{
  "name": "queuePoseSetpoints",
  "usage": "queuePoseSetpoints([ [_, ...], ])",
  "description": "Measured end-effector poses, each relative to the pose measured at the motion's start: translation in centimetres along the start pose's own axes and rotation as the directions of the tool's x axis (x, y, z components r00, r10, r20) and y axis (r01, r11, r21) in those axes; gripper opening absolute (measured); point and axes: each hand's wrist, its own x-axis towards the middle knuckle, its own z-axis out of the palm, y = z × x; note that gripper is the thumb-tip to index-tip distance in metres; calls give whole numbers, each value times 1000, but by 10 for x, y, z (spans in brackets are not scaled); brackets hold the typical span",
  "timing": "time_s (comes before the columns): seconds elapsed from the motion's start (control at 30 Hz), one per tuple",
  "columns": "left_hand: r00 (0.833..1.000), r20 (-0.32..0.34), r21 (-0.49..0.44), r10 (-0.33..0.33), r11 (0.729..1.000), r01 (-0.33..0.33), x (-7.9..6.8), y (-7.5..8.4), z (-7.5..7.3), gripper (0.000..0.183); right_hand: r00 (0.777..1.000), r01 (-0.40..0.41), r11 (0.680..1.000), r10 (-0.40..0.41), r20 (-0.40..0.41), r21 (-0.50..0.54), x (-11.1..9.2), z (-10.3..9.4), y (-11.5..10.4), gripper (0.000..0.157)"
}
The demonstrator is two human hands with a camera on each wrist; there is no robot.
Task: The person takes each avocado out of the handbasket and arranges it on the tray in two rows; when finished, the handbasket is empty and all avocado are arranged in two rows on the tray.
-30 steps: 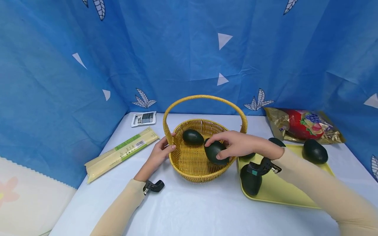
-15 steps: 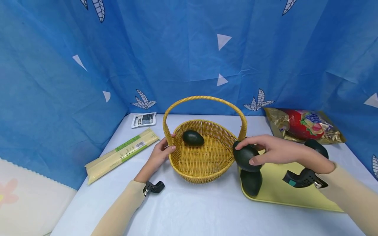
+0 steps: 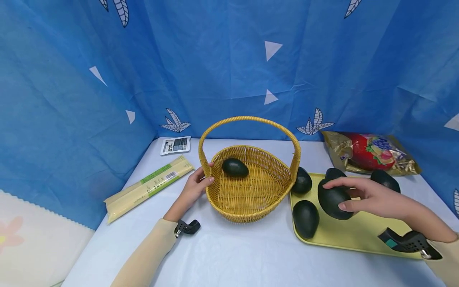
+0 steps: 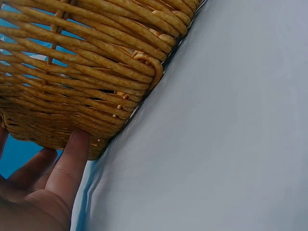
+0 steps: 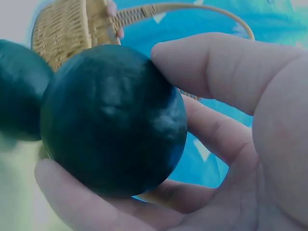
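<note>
In the head view, my right hand (image 3: 369,197) holds a dark green avocado (image 3: 333,202) over the yellow tray (image 3: 362,235), thumb on the near side and fingers on the far side. The right wrist view shows this avocado (image 5: 113,120) filling the grasp. My left hand (image 3: 195,187) grips the left side of the yellow wicker basket (image 3: 247,217), where the handle meets the rim. Its fingers (image 4: 67,168) touch the woven wall in the left wrist view. One avocado (image 3: 234,168) lies inside the basket, toward the back left.
Several more avocados lie on the tray, including one at its near left corner (image 3: 305,219) and one at the back right (image 3: 385,180). Behind the tray is a gold and red bag (image 3: 373,153). A long yellow packet (image 3: 148,188) and a small white packet (image 3: 175,145) lie left of the basket.
My right hand has lifted the avocado out of the basket and carried it right, over the tray. The left hand has stayed at the basket's side.
</note>
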Motion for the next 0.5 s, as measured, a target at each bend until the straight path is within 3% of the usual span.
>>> queuePoseSetpoints([
  [0.23, 1000, 0, -1, 6, 1000, -6, -1, 1, 1, 60, 983, -166, 986, 164, -88, -20, -24, 5, 24, 47],
  [0.5, 1000, -6, 14, -1, 1000, 1, 0, 0, 0, 59, 962, -237, 970, 242, -128, 51, -40, 20, 45, 43],
])
